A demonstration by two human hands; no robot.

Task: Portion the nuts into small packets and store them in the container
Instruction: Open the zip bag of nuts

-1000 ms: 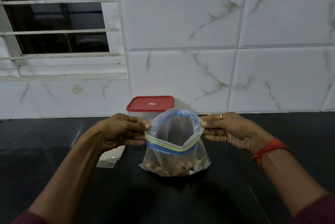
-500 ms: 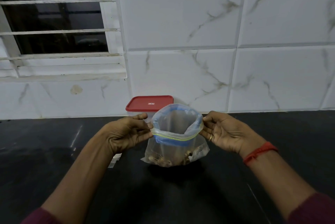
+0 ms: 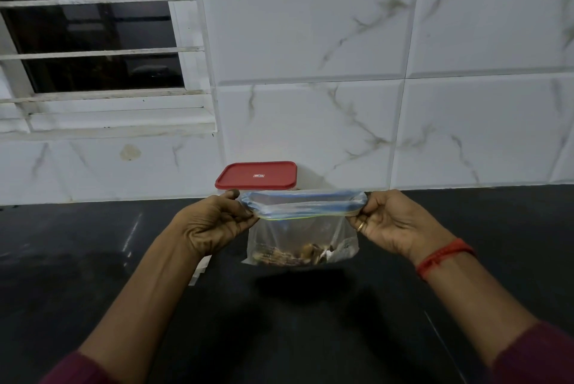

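A clear zip bag (image 3: 302,233) with a blue and yellow zip strip hangs above the black counter, with brown nuts (image 3: 292,254) lying in its bottom. My left hand (image 3: 214,225) pinches the left end of the strip and my right hand (image 3: 394,222) pinches the right end. The mouth is stretched wide and flat between them. Behind the bag stands a clear container with a red lid (image 3: 256,175), closed, against the wall.
A small clear packet (image 3: 198,272) lies on the black counter (image 3: 93,259), mostly hidden under my left forearm. A white marble-tiled wall (image 3: 341,73) closes the back, with a barred window (image 3: 93,36) at upper left.
The bag's mouth went from a round opening to a flat stretched line as my hands pulled apart. The bag rose off the counter.
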